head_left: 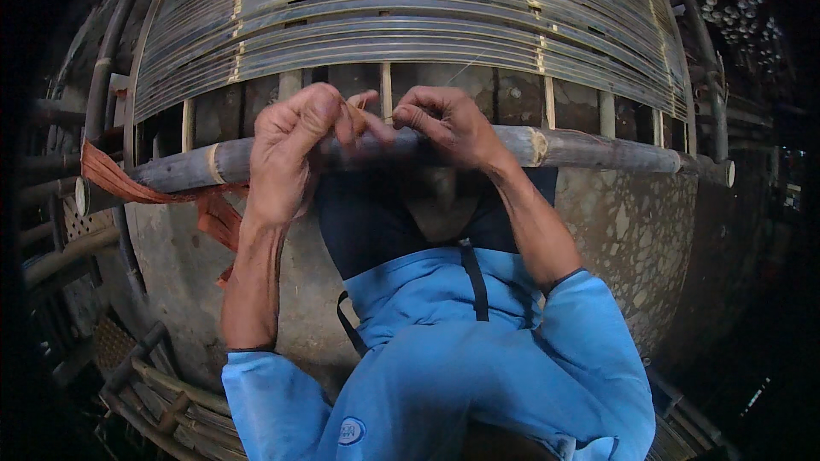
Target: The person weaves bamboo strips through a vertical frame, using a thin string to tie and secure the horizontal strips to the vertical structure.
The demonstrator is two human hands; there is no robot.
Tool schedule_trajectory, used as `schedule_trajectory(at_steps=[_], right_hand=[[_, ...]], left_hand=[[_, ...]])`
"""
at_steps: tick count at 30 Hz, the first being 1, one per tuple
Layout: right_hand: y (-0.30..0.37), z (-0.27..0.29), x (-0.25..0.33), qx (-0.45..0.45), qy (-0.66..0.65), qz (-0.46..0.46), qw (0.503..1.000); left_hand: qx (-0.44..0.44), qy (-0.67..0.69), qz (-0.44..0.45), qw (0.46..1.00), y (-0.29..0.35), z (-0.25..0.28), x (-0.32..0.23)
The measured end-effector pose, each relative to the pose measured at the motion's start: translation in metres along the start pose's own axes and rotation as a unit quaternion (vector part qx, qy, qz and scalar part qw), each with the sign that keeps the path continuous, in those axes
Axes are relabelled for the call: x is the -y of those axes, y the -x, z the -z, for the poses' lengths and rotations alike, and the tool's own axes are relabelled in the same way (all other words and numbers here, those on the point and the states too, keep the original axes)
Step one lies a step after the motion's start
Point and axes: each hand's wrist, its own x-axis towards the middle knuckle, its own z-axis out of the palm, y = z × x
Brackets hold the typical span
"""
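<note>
Both of my hands are raised over a grey bamboo pole [589, 150] that runs across in front of me. My left hand [295, 132] is closed in a pinch, its outer fingers blurred, with a thin tan strip [352, 111] showing beside the fingertips. My right hand [451, 124] pinches close by, thumb against the curled forefinger, at a narrow pale strand whose ends are hidden by the fingers. Past the pole stretches a panel of thin bamboo slats [393, 21], bound by pale lashings [538, 51] and joined to the pole by upright sticks [386, 90].
An orange-brown flat ribbon [128, 181] drapes over the pole's left end and hangs beside my left forearm. Bamboo framework [77, 252] crowds the left side. Below the pole lies a rough, stony floor [623, 230]. Side poles [707, 77] flank the panel.
</note>
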Motion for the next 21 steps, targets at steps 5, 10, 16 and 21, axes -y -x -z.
schedule_trajectory(at_steps=[5, 10, 16, 21], right_hand=[[-0.016, 0.008, -0.051, -0.039, 0.087, -0.035, 0.995], [-0.027, 0.001, -0.072, 0.002, 0.030, -0.038, 0.999], [-0.027, -0.013, -0.005, -0.033, 0.064, 0.098, 0.993], [-0.027, 0.007, 0.036, 0.194, -0.094, 0.128, 0.968]], left_hand=[[-0.060, -0.085, -0.050, 0.993, -0.001, -0.004, -0.035], [-0.078, -0.205, -0.114, 0.969, 0.012, -0.012, -0.087], [-0.007, -0.263, -0.207, 0.942, 0.034, -0.021, -0.142], [-0.029, -0.249, -0.164, 0.954, 0.031, -0.029, -0.147]])
